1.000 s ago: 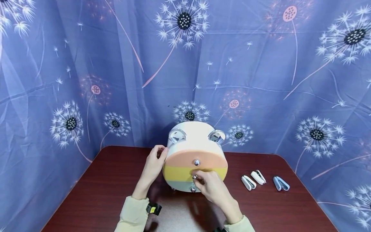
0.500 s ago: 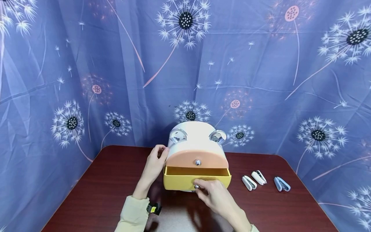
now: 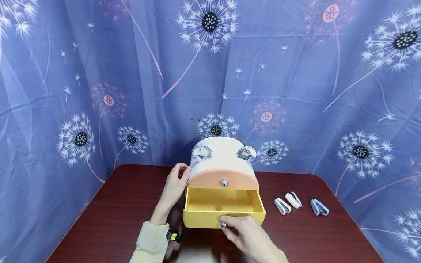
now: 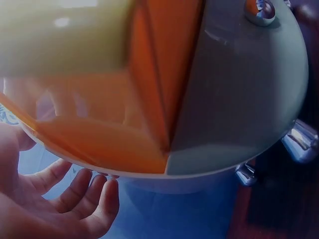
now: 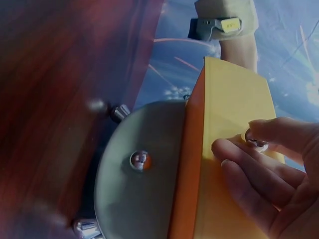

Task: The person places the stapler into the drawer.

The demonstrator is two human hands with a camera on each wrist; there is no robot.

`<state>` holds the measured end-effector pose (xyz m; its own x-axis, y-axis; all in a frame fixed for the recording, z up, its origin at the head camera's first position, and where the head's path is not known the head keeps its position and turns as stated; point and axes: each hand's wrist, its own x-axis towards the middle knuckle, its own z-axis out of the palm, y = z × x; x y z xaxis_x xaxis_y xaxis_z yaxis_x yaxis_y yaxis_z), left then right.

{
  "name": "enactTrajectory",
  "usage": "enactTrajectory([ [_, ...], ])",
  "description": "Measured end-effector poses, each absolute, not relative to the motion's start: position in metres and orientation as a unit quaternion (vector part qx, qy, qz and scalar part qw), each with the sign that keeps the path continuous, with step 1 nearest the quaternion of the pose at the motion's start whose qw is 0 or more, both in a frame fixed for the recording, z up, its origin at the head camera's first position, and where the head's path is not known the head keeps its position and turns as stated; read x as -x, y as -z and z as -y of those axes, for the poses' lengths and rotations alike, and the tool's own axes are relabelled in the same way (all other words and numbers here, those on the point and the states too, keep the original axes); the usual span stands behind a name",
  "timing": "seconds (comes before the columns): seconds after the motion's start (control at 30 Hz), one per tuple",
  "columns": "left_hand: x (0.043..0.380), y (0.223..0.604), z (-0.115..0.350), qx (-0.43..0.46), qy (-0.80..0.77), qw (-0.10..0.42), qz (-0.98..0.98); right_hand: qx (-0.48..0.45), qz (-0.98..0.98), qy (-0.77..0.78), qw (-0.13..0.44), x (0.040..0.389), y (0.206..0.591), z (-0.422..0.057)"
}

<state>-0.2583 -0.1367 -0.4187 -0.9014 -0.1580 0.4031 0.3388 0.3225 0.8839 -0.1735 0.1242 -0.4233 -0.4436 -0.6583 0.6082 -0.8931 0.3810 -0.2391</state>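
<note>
A rounded white desktop drawer box (image 3: 217,155) with two silver-rimmed eye shapes on top stands at the table's back. Its yellow middle drawer (image 3: 197,219) is pulled well out, and the inside looks bare. My right hand (image 3: 246,233) pinches the round silver knob (image 5: 257,143) on that drawer between thumb and fingers. At the box's left side, the fingertips of my left hand (image 3: 175,185) rest against the white shell. The peach top drawer (image 3: 207,179) is closed. Beneath the yellow one, the grey-green bottom drawer (image 5: 134,194) is closed too.
Right of the box on the dark red table (image 3: 131,204) lie a white stapler-like piece (image 3: 282,206), a second white stapler-like piece (image 3: 293,200) and a blue one (image 3: 319,207). A blue dandelion-print curtain (image 3: 171,120) hangs behind. Short silver feet (image 4: 301,142) support the box.
The yellow drawer has slid out from closed toward me, drawn by my right hand on its knob. My left hand stays at the box's side.
</note>
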Motion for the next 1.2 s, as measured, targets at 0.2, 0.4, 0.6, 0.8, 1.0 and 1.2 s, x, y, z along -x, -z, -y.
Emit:
enactTrajectory([
  [0.2,0.259,0.421,0.136,0.058,0.573,0.214,0.789,-0.49,0.796,-0.293,0.2,0.165,0.425,-0.126],
  [0.4,0.26,0.42,0.136,0.058,0.572,0.222,0.788,-0.504,0.786,-0.282,0.22,0.16,0.428,-0.128],
  [0.6,0.26,0.418,0.135,0.064,0.573,0.221,0.787,-0.501,0.791,-0.271,0.222,0.153,0.428,-0.13],
  [0.8,0.26,0.418,0.135,0.057,0.568,0.227,0.789,-0.497,0.798,-0.241,0.241,0.149,0.426,-0.13],
  [1.0,0.26,0.419,0.136,0.063,0.564,0.229,0.791,-0.506,0.798,-0.239,0.224,0.145,0.425,-0.13],
  [1.2,0.259,0.419,0.135,0.059,0.566,0.224,0.791,-0.515,0.798,-0.214,0.231,0.145,0.423,-0.131],
])
